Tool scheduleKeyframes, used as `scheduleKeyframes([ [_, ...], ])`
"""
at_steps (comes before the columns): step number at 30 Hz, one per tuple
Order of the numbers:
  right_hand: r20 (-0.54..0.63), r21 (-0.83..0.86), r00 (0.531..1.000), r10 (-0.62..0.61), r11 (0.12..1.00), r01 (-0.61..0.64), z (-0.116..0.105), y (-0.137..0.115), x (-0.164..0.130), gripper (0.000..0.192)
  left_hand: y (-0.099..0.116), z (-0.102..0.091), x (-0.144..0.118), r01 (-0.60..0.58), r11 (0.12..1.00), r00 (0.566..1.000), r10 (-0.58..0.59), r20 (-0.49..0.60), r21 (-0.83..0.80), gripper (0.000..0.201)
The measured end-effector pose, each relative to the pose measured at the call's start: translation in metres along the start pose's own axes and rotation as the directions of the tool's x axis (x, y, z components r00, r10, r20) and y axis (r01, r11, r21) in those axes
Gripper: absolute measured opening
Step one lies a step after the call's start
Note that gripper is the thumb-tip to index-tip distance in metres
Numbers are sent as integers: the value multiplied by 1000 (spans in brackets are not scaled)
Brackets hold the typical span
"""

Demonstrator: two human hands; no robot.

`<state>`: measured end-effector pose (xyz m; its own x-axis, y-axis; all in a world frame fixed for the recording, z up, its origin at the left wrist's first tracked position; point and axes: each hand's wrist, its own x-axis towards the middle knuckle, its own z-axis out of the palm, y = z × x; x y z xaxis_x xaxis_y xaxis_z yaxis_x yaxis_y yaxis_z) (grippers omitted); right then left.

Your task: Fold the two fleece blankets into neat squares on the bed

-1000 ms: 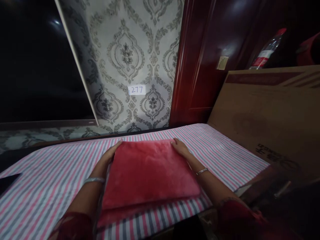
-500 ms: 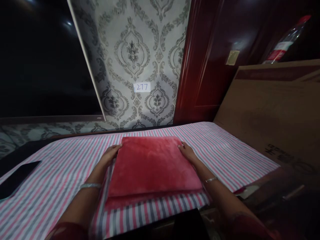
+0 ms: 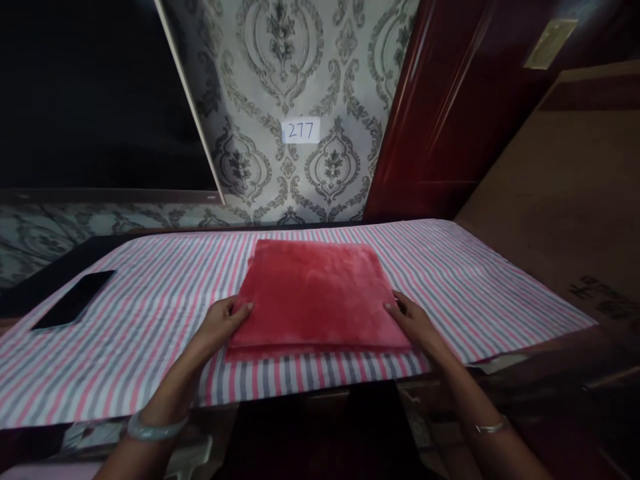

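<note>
A dark phone (image 3: pixel 75 305) lies well left of the left hand (image 3: pixel 223 321), whose loosely open grip touches the folded red cloth (image 3: pixel 315 293) between both hands on the striped table (image 3: pixel 150 313); the right hand (image 3: pixel 413 320) touches its opposite edge, fingers relaxed.

Plush red cloth (image 3: pixel 315 293), glossy wood door (image 3: pixel 450 113)

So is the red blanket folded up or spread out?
Folded. The red blanket lies as a neat rectangle on the striped cloth, with a second layer's edge showing beneath its near side.
</note>
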<state>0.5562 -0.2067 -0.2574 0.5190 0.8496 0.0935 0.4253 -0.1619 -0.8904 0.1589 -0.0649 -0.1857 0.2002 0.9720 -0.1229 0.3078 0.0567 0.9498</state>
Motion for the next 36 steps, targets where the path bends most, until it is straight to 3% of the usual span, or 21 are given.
scheduleKeyframes([
  [3, -10, 9, 999, -32, 999, 33, 4, 2, -2, 62, -16, -5, -3, 66, 995, 993, -58, 100, -78, 51],
  [6, -3, -50, 999, -45, 998, 45, 3, 1, -3, 61, -22, -13, -2, 89, 996, 982, -91, 168, 15, 54],
  [8, -47, -152, 994, -101, 984, 92, 3, -6, -3, 64, -14, -17, -1, -3, 980, 998, -10, 62, 197, 54],
  [9, -78, -219, 984, -162, 965, 142, 4, -12, -3, 65, -5, -16, 0, -75, 947, 996, 87, -24, 314, 56],
  [11, -101, -353, 939, -330, 894, 276, 9, -32, -2, 64, 18, -9, 1, -248, 807, 925, 361, -116, 536, 62],
  [12, -80, -410, 909, -408, 845, 343, 13, -43, -2, 62, 30, -2, 1, -336, 714, 868, 487, -91, 614, 66],
  [14, 3, -495, 867, -499, 752, 435, 25, -67, -3, 59, 48, 16, 2, -491, 522, 768, 637, 64, 698, 71],
  [16, 104, -555, 851, -515, 679, 479, 39, -83, -7, 59, 51, 36, 5, -572, 383, 729, 643, 235, 726, 73],
  [18, 226, -584, 852, -473, 634, 507, 52, -88, -11, 59, 40, 52, 10, -580, 332, 758, 553, 345, 744, 71],
  [21, 355, -582, 854, -381, 625, 520, 67, -81, -18, 58, 11, 62, 18, -537, 332, 819, 426, 385, 775, 67],
  [24, 346, -561, 861, -373, 653, 508, 71, -75, -20, 57, -4, 60, 23, -539, 310, 809, 448, 380, 783, 67],
  [28, 315, -461, 850, -422, 715, 526, 61, -71, -14, 52, -4, 48, 25, -561, 343, 793, 486, 368, 754, 61],
  [31, 145, -359, 870, -471, 795, 490, 42, -54, -9, 48, -12, 30, 28, -513, 470, 807, 550, 216, 718, 62],
  [33, -51, -287, 898, -437, 868, 406, 28, -36, -9, 51, -20, 16, 30, -396, 641, 871, 489, 48, 658, 71],
  [36, -178, -72, 962, -205, 978, 195, 16, -11, -13, 59, -25, 1, 27, -123, 888, 977, 187, -103, 443, 82],
])
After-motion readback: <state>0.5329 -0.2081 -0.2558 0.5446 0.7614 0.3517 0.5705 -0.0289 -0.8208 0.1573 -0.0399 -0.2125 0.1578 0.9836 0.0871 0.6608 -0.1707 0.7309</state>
